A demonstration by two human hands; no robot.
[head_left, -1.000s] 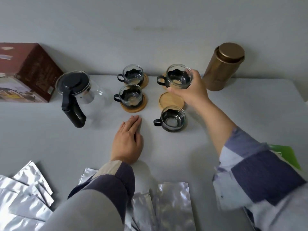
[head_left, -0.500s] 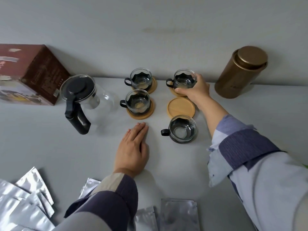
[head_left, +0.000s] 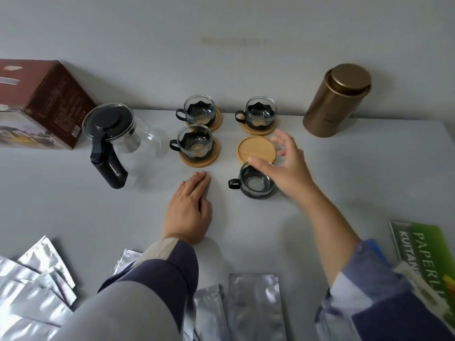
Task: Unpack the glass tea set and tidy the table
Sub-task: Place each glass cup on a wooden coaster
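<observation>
Three glass cups with black holders stand on bamboo coasters: back left [head_left: 200,111], front left [head_left: 195,142] and back right [head_left: 261,112]. A fourth cup [head_left: 256,183] stands on the bare table, just in front of an empty bamboo coaster [head_left: 256,150]. My right hand [head_left: 285,166] hovers over that cup's right rim with fingers spread, holding nothing. My left hand [head_left: 188,209] rests flat on the table left of the cup. A glass teapot [head_left: 118,139] with black lid and handle stands at the left.
A brown carton [head_left: 41,104] lies at the far left by the wall. A bronze tin [head_left: 337,100] stands at the back right. Several silver foil pouches [head_left: 37,291] lie along the near edge, more [head_left: 251,306] between my arms. A green booklet [head_left: 423,252] lies at the right.
My right hand has let go of the back right cup, now standing on its coaster, and has drawn back toward the cup on the bare table. The left hand has not moved.
</observation>
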